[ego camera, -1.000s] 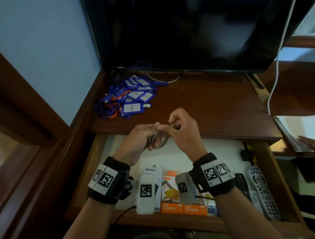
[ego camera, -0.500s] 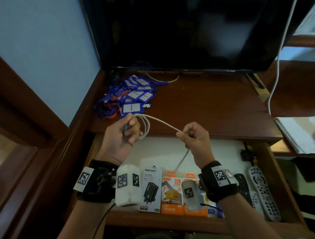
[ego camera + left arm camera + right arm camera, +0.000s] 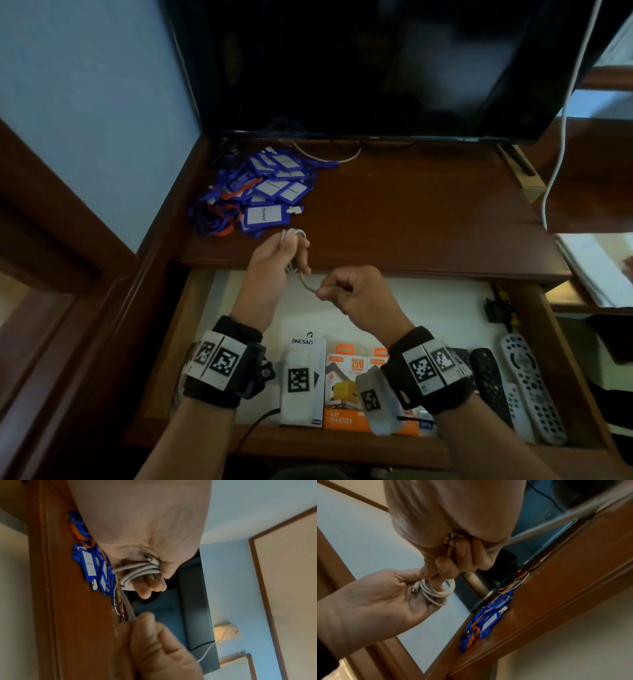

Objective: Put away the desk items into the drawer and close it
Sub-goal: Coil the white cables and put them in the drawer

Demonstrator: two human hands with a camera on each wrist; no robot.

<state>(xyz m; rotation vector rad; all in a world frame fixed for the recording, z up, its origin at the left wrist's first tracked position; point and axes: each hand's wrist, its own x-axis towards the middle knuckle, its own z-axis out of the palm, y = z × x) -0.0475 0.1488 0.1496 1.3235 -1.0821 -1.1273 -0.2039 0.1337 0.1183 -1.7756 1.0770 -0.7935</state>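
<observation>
Presently held above the open drawer [image 3: 191, 308]: one white cable [image 3: 436, 592], wound in several loops.

Left hand [image 3: 274, 270]: raised over the drawer's back edge, fingers curled through the coil and thumb closed over it, so the loops sit clamped in the palm. The left wrist view shows the plug end [image 3: 150, 559] tucked under the thumb against the loops.

Right hand [image 3: 352, 291]: just beside the left hand, over the drawer's white lining, thumb and forefinger pinched together on the cable's free tail, the other fingers curled in. A short slack run of cable joins the two hands.

Drawer contents, front row, left to right: a white charger box marked ONESAM [image 3: 308, 346], partly hidden by the wrist gear; orange charger boxes [image 3: 349, 373] marked 25W; a black remote [image 3: 489, 383]; a grey remote [image 3: 527, 383] nearest the drawer's right wall. A small black item [image 3: 496, 308] lies in the drawer's back right corner; too dark to identify.

Desk top [image 3: 411, 212], behind the drawer: a heap of blue name tags [image 3: 263, 192] with blue and orange lanyards at its back left; a dark monitor [image 3: 376, 68] standing at its rear. A white cord [image 3: 561, 137] hangs beyond the drawer's right side, and a stack of papers [image 3: 596, 267] lies there on a lower surface.
</observation>
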